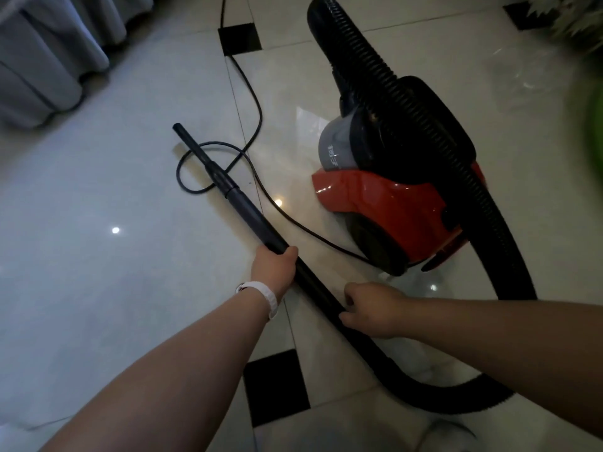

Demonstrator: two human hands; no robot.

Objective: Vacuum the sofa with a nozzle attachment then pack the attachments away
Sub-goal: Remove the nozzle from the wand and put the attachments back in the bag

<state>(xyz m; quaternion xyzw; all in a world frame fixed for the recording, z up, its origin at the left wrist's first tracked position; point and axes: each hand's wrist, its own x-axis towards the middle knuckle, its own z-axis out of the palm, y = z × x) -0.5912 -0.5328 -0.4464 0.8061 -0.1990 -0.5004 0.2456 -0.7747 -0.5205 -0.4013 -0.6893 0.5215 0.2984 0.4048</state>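
Pale tiled floor; red-and-black canister vacuum at two o'clock, corrugated hose sweeping round to five. Judged mid-task: nothing packed away yet; sofa vacuumed or not, impossible to tell. Black wand at centre, long axis five to eleven, fitted narrow nozzle pointing to eleven. Left hand wrapped round mid-wand; right hand clasping its hose end.

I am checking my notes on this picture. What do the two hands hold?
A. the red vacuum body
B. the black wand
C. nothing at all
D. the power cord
B: the left hand and the right hand both grip the black wand, while the vacuum body and the power cord lie apart from both hands.
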